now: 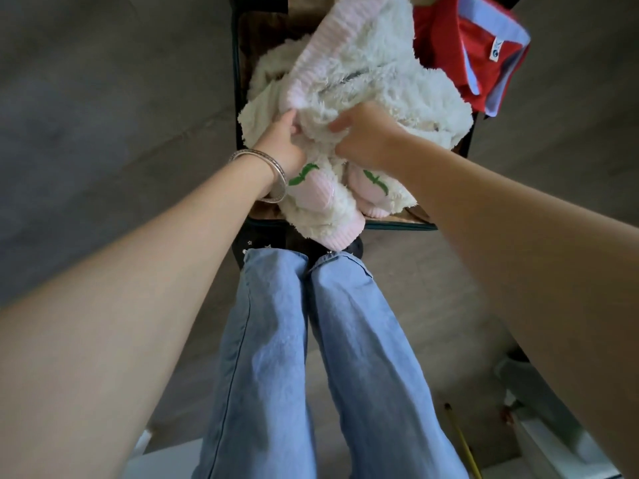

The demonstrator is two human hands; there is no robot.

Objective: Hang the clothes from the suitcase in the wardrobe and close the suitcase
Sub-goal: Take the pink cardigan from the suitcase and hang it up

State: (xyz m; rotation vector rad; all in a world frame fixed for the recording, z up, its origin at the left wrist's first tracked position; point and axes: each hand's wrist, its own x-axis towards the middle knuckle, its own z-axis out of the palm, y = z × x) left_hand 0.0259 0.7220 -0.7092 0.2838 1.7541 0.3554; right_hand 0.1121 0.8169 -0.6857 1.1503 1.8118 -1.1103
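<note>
A fluffy white jacket [380, 81] with pink ribbed trim and green leaf patches lies bunched over the open dark suitcase [237, 98] on the floor ahead of me. My left hand [281, 143], with silver bangles at the wrist, grips the fleece at its near left side. My right hand [363, 136] grips the same jacket just to the right, fingers buried in the pile. A red polo shirt [463, 53] with a light blue collar lies in the suitcase at the far right, partly under the jacket.
My legs in blue jeans [311, 340] stand right at the suitcase's near edge. Grey floor [103, 98] spreads to the left and right. A yellow stick [463, 440] and a white object [539, 440] lie at the lower right.
</note>
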